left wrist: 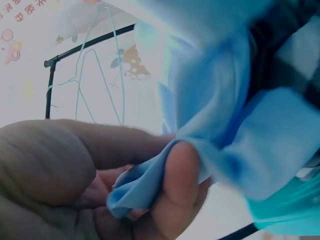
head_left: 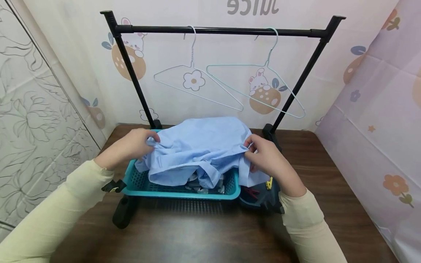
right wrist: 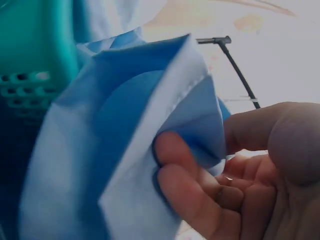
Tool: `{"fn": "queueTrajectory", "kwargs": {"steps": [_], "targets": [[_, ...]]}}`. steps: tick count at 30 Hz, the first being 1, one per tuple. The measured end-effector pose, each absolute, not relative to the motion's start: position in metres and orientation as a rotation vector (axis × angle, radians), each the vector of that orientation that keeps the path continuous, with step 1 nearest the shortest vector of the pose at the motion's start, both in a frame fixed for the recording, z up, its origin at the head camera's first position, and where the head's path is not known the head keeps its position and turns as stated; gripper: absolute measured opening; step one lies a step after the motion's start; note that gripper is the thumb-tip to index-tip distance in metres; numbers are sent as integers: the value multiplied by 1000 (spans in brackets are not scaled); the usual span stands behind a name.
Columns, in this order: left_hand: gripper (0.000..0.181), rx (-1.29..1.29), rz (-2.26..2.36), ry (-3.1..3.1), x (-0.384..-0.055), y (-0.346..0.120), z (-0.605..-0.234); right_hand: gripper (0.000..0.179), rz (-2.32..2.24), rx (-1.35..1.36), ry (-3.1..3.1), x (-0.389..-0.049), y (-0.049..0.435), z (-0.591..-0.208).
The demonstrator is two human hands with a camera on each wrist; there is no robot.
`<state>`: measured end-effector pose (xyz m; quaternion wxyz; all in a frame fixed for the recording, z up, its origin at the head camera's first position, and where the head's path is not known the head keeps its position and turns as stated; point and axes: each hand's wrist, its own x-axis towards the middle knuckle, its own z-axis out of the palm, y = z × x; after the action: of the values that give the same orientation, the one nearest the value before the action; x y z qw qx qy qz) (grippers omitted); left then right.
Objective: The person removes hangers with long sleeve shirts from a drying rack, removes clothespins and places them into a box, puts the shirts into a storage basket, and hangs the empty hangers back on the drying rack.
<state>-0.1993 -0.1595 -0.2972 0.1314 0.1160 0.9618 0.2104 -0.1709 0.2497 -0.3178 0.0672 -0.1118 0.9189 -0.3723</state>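
A light blue shirt point(head_left: 204, 142) spreads over a teal basket point(head_left: 184, 194), held up between both hands. At its left side the left hand point(head_left: 138, 142) pinches a fold of the cloth; in the left wrist view, thumb and fingers close round that bunched fabric point(left wrist: 145, 185). The right hand point(head_left: 264, 155) grips the shirt's other side, and in the right wrist view the fingers hold a stitched edge point(right wrist: 185, 95). Part of the shirt hangs past the basket's right side. Beneath it, dark and grey patterned cloth point(head_left: 200, 184) shows in the basket, mostly covered.
Behind the basket stands a black rack point(head_left: 223, 30) with a white hanger point(head_left: 197, 95) and a pale green hanger point(head_left: 256, 96) on its bar. A dark container point(head_left: 253, 201) with red and yellow clips point(head_left: 269, 183) sits right of the basket on the brown table point(head_left: 177, 237).
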Motion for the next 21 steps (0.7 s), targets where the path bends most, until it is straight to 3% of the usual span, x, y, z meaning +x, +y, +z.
{"fn": "queueTrajectory", "kwargs": {"steps": [12,21], "targets": [[20,460,814,3036,-205,-122,-279,9,-1378,-696,2433,-184,199,-289],[15,736,483,2789,-196,-117,-299,6,-809,-1014,2304,-202,155,-311]]}}
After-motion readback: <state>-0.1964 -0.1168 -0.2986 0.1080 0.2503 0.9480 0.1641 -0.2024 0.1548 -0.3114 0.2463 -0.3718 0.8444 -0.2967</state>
